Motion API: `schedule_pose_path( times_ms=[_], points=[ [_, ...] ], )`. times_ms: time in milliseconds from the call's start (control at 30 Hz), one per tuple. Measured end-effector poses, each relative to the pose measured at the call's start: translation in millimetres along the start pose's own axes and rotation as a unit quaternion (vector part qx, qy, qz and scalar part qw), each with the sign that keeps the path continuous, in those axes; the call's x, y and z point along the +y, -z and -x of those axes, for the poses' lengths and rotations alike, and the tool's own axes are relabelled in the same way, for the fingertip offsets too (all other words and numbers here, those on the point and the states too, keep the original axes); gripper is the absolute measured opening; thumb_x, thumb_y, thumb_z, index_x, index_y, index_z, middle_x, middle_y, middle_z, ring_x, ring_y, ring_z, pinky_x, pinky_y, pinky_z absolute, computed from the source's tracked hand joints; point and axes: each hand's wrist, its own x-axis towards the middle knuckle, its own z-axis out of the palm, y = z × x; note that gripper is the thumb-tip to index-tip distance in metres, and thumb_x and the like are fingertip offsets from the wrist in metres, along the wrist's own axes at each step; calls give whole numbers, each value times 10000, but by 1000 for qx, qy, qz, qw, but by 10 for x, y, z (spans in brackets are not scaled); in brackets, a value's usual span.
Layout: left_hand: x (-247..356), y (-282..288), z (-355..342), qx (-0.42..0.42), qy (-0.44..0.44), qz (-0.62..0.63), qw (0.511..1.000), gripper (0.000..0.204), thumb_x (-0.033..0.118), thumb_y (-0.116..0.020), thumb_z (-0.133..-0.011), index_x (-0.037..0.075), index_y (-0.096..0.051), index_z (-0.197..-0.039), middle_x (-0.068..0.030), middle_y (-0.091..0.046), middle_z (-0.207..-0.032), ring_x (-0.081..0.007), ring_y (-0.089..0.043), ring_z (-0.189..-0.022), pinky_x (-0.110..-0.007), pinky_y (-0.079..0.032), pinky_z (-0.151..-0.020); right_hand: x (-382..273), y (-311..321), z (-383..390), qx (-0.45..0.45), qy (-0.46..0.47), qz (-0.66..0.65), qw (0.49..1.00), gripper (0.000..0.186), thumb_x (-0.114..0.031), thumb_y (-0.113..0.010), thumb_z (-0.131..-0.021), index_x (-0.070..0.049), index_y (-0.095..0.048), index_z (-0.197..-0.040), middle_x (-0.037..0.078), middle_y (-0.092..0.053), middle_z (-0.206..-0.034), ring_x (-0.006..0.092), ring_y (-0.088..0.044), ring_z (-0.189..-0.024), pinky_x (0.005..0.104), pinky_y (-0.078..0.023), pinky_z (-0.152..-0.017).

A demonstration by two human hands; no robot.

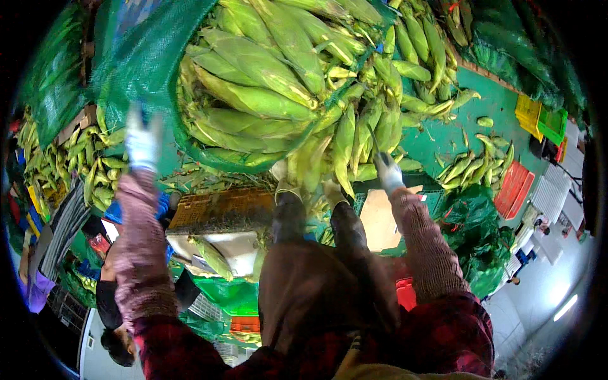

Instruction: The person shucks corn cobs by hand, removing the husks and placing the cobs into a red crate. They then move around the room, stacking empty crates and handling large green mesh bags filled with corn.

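A big green mesh sack [136, 73] lies open in front of me, full of unhusked corn ears [253, 69]. My left hand [142, 142], in a white glove, is at the sack's left edge. Motion blurs it, but its fingers look spread and nothing shows in them. To the right of the sack, my gloved right hand [388, 172] is closed around the handle of a knife [372, 136]. Its thin dark blade points up toward loose corn ears [345, 142] spilling beside the sack. Some of the ears near my boots are blurred.
Corn piles lie at the left [76, 155] and right [478, 164]. Behind me are a brown crate [218, 212], a cardboard piece [380, 221] and dark green bags [475, 221]. A red crate [514, 190] stands right. Another person [117, 342] is at lower left.
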Motion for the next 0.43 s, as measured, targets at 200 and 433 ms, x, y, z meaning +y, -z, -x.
schedule_pose_path(
  times_ms=[200, 433],
  points=[
    [1228, -1287, 1824, -226, 66, 207, 950, 555, 142, -741, -812, 0, -544, -1311, -215, -616, -1230, -323, -601, -1145, -378, -487, -962, -992, -55, -1044, -40, 166, 246, 954, 403, -430, -515, -921, -121, -552, -1177, 194, -674, -980, 385, -661, -891, 481, -523, -780],
    [1487, -1777, 3140, -289, 290, 281, 868, 514, 151, -713, -829, 39, -576, -1312, -209, -608, -1284, -293, -618, -1161, -376, -481, -973, -1185, -39, -1504, -145, 173, 342, 912, 523, -435, -524, -923, -119, -467, -1336, 205, -661, -1147, 331, -651, -1036, 423, -513, -887]
  ],
)
